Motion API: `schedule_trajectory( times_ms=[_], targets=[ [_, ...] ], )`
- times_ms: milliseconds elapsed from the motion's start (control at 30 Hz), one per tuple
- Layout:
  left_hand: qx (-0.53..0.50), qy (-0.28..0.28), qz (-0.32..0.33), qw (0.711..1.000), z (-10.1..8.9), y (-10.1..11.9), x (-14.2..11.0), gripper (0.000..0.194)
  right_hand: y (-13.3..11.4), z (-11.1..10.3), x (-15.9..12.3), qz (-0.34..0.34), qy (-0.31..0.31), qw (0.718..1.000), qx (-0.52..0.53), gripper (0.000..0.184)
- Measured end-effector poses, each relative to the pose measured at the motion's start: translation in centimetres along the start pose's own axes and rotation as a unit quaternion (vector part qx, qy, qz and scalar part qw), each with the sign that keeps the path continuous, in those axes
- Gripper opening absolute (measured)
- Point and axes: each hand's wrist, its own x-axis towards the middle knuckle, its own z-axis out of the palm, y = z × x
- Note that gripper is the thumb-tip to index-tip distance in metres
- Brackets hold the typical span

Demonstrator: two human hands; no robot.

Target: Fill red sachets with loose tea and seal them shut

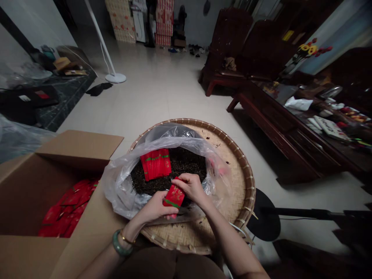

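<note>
Between my two hands is a small red packet (175, 195) with a green band and gold print. My left hand (158, 207) grips its lower end, thumb on top. My right hand (192, 188) pinches its upper edge. Both are over a clear plastic bag (119, 193), its mouth spread wide, holding dark loose tea leaves (188, 162). A fanned stack of similar red packets (157, 164) lies on the leaves just beyond my hands. Beneath the bag is a round woven bamboo tray (241, 170).
An open cardboard box (84, 145) at left contains many red packets (69, 207). A dark wooden table (267, 124) loaded with items stands at right. A white pole stand (115, 78) and stacked cartons (164, 23) are farther back. A black round base (264, 217) sits right of the tray.
</note>
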Motion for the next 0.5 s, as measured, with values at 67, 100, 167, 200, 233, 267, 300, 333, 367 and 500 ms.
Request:
schedule_trajectory(
  times_ms=[67,100,167,200,233,267,300,333,367,500],
  targets=[
    [-0.002,-0.013,-0.008,1.0,-0.1,0.2,-0.1,0.032,0.3,0.0,0.0,0.014,0.003,1.0,0.014,0.045],
    [0.007,-0.011,-0.002,1.0,-0.2,0.2,-0.1,0.031,0.4,0.0,0.0,0.018,0.006,1.0,0.02,0.044],
    [0.032,0.006,0.023,0.999,-0.5,0.2,0.0,0.029,0.5,0.3,0.0,0.022,0.015,0.999,0.026,0.042],
    [0.037,0.015,0.036,0.999,-0.6,0.2,0.1,0.03,0.5,0.5,-0.1,0.018,0.021,0.999,0.026,0.041],
    [0.031,0.021,0.043,0.998,-0.6,0.2,0.2,0.031,0.4,0.7,-0.1,0.01,0.026,0.999,0.023,0.041],
    [0.013,0.024,0.04,0.999,-0.5,0.1,0.2,0.034,0.4,0.8,-0.2,-0.001,0.027,0.999,0.019,0.04],
    [-0.012,0.025,0.028,0.999,-0.4,0.0,0.3,0.037,0.2,1.0,-0.3,-0.013,0.021,1.0,0.014,0.04],
    [-0.038,0.025,0.011,0.999,-0.2,-0.1,0.4,0.039,0.1,1.0,-0.3,-0.023,0.011,1.0,0.008,0.039],
    [-0.058,0.027,-0.006,0.998,0.1,-0.2,0.5,0.04,-0.1,1.1,-0.3,-0.029,-0.002,1.0,0.002,0.036],
    [-0.068,0.057,-0.017,0.996,0.7,-0.4,0.7,0.038,-0.7,0.8,-0.2,-0.011,-0.041,0.998,-0.04,0.025]
  ],
)
